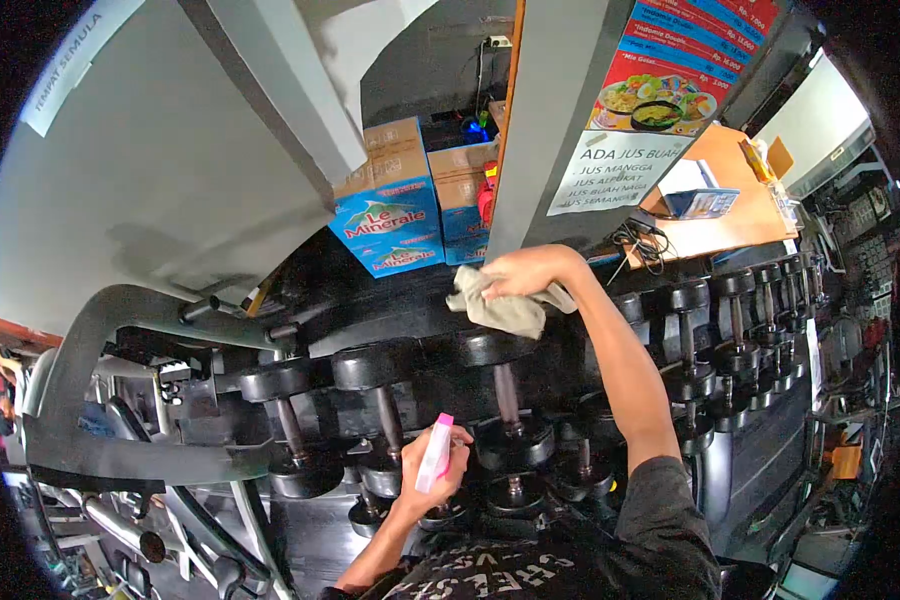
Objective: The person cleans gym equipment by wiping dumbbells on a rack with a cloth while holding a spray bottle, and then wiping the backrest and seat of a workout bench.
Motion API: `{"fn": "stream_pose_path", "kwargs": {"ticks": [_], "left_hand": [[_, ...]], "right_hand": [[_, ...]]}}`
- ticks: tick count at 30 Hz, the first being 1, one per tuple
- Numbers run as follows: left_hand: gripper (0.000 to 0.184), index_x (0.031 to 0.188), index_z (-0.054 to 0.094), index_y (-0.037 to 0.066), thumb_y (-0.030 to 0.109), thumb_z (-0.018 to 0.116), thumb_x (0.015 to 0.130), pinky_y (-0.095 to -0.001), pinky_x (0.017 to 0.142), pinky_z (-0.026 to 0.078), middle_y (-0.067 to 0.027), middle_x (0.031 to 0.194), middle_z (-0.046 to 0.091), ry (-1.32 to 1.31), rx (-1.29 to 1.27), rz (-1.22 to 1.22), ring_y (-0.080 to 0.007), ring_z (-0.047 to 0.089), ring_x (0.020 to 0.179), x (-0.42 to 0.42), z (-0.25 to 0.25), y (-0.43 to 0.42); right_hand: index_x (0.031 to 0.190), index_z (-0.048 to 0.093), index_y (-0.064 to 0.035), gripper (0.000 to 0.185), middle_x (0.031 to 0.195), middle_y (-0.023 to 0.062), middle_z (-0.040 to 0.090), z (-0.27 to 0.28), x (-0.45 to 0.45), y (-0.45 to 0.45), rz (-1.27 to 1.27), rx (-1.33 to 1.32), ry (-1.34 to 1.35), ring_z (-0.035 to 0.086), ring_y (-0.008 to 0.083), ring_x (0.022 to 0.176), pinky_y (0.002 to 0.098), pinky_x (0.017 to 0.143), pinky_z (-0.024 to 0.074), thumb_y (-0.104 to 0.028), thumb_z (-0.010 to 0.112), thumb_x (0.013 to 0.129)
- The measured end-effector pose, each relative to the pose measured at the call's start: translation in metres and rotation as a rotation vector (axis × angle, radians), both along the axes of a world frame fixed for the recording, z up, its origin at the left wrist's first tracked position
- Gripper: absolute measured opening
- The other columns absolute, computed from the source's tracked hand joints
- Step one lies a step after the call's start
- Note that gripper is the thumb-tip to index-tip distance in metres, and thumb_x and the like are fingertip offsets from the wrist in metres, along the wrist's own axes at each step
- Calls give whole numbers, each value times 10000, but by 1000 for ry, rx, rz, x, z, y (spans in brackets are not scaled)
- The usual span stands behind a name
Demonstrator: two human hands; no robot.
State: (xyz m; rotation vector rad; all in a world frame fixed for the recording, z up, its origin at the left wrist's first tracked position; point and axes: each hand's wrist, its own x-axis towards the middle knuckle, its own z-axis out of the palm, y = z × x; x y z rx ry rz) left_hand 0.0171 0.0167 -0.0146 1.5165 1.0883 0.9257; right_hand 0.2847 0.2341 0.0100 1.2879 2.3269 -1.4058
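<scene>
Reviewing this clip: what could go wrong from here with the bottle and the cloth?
The cloth hangs loosely from the right hand, near a large dumbbell; a loose fold might snag on it if the hand sweeps lower.

The left hand holds the pink-topped bottle close to the dumbbell rows, so a careless turn could knock it against a weight and perhaps loosen the grip.

Grey wall (170, 170), grey pillar (552, 120) with colourful menu poster (660, 100), brightly lit wooden desk (735, 165)
</scene>
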Motion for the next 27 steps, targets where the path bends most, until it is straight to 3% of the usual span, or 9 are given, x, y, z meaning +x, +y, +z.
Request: {"fn": "stream_pose_path", "kwargs": {"ticks": [4,6,9,11,15,18,20,24,27], "left_hand": [[106,907,640,31,26,634,801,-247,563,455,-26,697,602,-14,43,-5,-92,560,587,6,9,3],[103,905,641,31,26,633,803,-246,558,454,-23,690,598,10,63,-24,-90,561,583,6,10,1],[99,903,642,30,28,633,804,-245,550,452,-19,679,592,-5,26,-26,-85,561,577,0,9,-3],[98,902,643,29,29,634,804,-244,548,451,-18,675,590,-47,-34,-16,-82,562,575,-3,9,-7],[85,901,640,21,35,626,818,-239,529,443,-16,652,586,9,93,25,-77,557,554,-12,10,-6],[86,905,639,20,37,622,823,-233,515,440,-16,648,591,-67,-38,43,-73,555,539,-19,6,-9],[91,910,638,20,33,622,821,-228,508,438,-16,651,595,-15,-21,48,-68,553,535,-18,14,-8],[92,913,637,19,28,622,823,-230,508,443,-12,637,591,-13,-10,26,-66,561,543,-14,17,-11],[94,916,641,24,47,634,826,-230,522,455,-12,635,596,-68,-12,-13,-72,576,551,-13,13,-16]], "right_hand": [[1127,619,-92,367,1036,175,673,-105,-12,9,-224,104,-26,643,324,936,427,789,496,-362,560,886],[1089,642,-102,414,1079,164,668,-163,-31,9,136,77,18,634,339,974,436,827,490,-434,556,859],[1122,634,-119,367,1099,156,663,-117,-49,-1,23,53,-83,623,361,989,446,847,483,-377,571,868],[1220,580,-80,368,1090,134,669,-82,-52,-10,58,-5,62,617,228,959,347,833,474,-255,607,898],[1280,524,-15,512,1116,73,652,-53,-19,-5,156,-159,297,558,117,950,288,818,468,-344,626,901],[1250,549,-20,500,1102,60,642,-50,11,-2,-210,-111,204,561,132,944,288,813,463,-384,608,912],[1225,572,-58,499,1109,96,663,-129,18,13,-245,-159,344,599,205,961,333,832,475,-443,580,908],[1246,548,-63,492,1141,128,648,-145,-31,5,48,29,-212,599,243,971,349,857,458,-412,582,901],[1248,539,-68,424,1172,163,626,-94,-34,-12,-1,-79,25,581,287,1044,374,887,447,-331,547,915]]}}
